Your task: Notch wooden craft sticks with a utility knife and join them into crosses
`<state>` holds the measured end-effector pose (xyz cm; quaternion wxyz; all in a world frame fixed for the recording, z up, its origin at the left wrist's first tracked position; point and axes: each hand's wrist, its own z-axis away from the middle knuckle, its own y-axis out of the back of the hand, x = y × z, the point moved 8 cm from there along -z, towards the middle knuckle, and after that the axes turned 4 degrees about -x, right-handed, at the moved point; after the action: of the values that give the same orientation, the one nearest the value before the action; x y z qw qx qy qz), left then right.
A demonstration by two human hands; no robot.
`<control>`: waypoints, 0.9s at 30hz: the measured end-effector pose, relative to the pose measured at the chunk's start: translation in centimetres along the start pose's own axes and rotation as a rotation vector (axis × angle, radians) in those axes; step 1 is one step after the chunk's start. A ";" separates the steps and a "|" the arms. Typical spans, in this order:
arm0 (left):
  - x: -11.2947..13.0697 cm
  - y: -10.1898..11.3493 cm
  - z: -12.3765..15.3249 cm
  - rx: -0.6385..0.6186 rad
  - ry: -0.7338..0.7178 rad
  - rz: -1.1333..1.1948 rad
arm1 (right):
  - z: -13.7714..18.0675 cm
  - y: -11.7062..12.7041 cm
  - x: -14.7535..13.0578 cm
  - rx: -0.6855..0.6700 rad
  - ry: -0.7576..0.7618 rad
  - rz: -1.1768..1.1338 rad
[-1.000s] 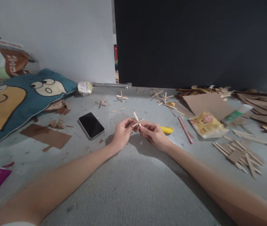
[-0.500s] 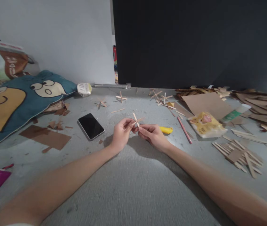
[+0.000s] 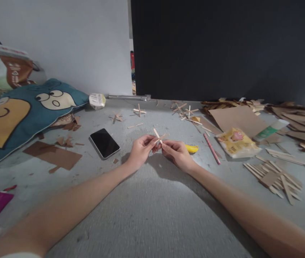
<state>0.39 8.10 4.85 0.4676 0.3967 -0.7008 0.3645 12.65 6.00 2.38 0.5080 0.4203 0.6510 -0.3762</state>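
Between my two hands is a small star of crossed wooden craft sticks [image 3: 156,133], held just above the grey table. The fingertips of my left hand [image 3: 141,149] pinch it from the left. My right hand [image 3: 178,154] grips the lower end of a stick from the right, thumb on the near side. Part of the star is hidden behind the fingers. A yellow curved object [image 3: 192,148] lies right behind my right hand. Farther back stand similar stick stars [image 3: 139,111], and a single craft stick [image 3: 135,125] lies flat in front of them.
Left of my hands lie a smartphone [image 3: 104,143], brown cardboard [image 3: 52,154] and a blue cushion [image 3: 34,118]. On the right are a red pencil [image 3: 211,148], a yellow packet [image 3: 237,143], a glue stick [image 3: 272,130], a pile of craft sticks [image 3: 273,179] and cardboard sheets [image 3: 237,120].
Both hands and the stick star have shifted slightly right. The pinch on the star stays on both sides, and the view has moved a little.
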 end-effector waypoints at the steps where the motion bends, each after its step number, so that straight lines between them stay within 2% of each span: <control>1: 0.0 0.0 0.0 0.004 0.002 0.008 | 0.0 0.0 0.0 -0.007 -0.003 0.017; 9: -0.2 -0.8 0.1 -0.096 0.054 0.026 | 0.2 -0.3 -0.6 -0.062 0.027 0.114; 12: -0.3 -0.7 0.1 -0.098 0.036 0.005 | 0.3 -0.2 -1.5 -0.067 0.073 0.237; 15: -0.2 -0.6 0.2 -0.088 0.016 -0.059 | 0.5 -0.2 -3.0 -0.066 0.194 0.430; 17: 0.0 -0.6 0.4 -0.077 -0.002 -0.108 | 0.8 -0.1 -3.9 -0.023 0.306 0.542; 19: 0.2 -0.7 0.7 -0.066 -0.028 -0.143 | 1.2 0.3 -4.5 0.086 0.389 0.609; 22: 0.7 -0.9 1.1 -0.058 -0.082 -0.178 | 1.9 0.9 -4.7 0.235 0.448 0.669; 27: 1.2 -1.2 1.5 -0.073 -0.187 -0.265 | 2.6 0.2 -4.7 0.243 0.500 0.743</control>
<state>0.59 6.05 5.71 0.4585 0.5006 -0.6955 0.2354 14.33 2.88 6.40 0.3829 0.7593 0.5100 -0.1293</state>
